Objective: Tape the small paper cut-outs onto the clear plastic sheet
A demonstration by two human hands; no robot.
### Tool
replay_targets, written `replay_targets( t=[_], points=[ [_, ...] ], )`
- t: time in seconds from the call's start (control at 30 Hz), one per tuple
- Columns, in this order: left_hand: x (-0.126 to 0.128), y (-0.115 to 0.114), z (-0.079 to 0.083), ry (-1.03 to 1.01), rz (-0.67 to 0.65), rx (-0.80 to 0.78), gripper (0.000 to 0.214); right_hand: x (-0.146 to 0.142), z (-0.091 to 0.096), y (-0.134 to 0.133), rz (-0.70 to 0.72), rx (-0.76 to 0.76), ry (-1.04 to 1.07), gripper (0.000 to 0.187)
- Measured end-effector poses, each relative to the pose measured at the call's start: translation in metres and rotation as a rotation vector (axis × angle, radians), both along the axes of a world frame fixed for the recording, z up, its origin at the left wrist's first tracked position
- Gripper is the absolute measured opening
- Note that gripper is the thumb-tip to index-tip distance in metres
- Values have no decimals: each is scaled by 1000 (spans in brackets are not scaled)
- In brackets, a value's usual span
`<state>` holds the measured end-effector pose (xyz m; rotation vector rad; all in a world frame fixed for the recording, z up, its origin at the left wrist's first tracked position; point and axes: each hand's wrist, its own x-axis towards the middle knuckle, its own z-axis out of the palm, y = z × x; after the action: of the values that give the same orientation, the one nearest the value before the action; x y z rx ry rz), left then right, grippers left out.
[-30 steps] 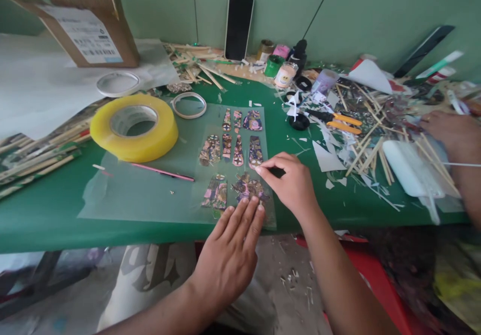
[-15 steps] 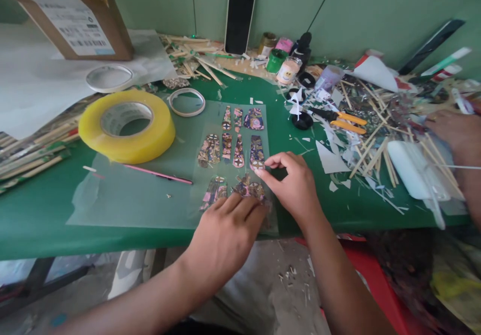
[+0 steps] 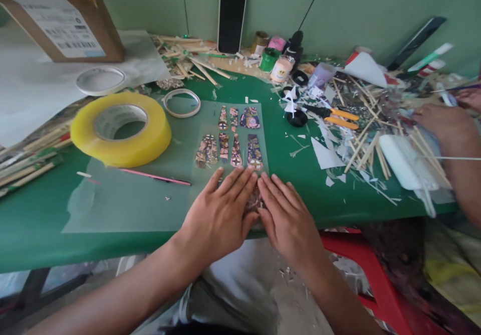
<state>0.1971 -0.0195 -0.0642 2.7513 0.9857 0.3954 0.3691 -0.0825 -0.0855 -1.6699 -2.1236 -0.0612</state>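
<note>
Both my hands lie flat side by side at the table's near edge, fingers stretched out over a clear plastic sheet (image 3: pixel 124 204). My left hand (image 3: pixel 221 207) covers the lower row of small patterned pieces. My right hand (image 3: pixel 287 212) rests beside it, the fingertips of the two almost touching. Between the palms a bit of a dark and pink patterned piece (image 3: pixel 254 199) shows; the rest is hidden. Just beyond my fingertips are several flat cut-outs in dark, pink and gold, among them a tapered dark piece (image 3: pixel 254 149) and a wider brown piece (image 3: pixel 206 150).
A yellow tape roll (image 3: pixel 158 134) and a thin pink stick (image 3: pixel 156 176) lie left. Orange-handled pliers (image 3: pixel 341 118), scraps and wooden sticks (image 3: pixel 363 149) clutter the right. A phone (image 3: pixel 232 16) leans on the wall near paint jars (image 3: pixel 281 69). Another person's hand (image 3: pixel 438 119) is far right.
My left hand has flattened and spread its fingers over the lower pieces. My right hand has come down from the tapered piece, unpinched, and now lies flat beside it.
</note>
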Motion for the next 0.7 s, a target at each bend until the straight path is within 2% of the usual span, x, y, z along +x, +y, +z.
replay_targets(
  t=[0.13,0.27,0.33,0.43,0.5,0.6,0.7],
  points=[
    [-2,2,1,26,42,10,65,9,-9,-29,-47,-11,-79,62],
    [-2,3,3,30,60,33,66,25,-2,-50,-7,-4,-61,64],
    [-2,1,4,4,31,72,58,27,4,-52,1,13,-22,66],
    [-5,-5,6,-66,-33,131,39,21,13,-40,-6,41,16,68],
    [-10,-12,7,-95,-43,144,39,12,19,-23,17,9,20,64],
    [-22,-22,6,-53,14,148,56,-4,24,8,53,-91,31,54],
    [-34,-29,-1,35,38,169,72,-16,22,34,61,-176,8,55]
  ],
)
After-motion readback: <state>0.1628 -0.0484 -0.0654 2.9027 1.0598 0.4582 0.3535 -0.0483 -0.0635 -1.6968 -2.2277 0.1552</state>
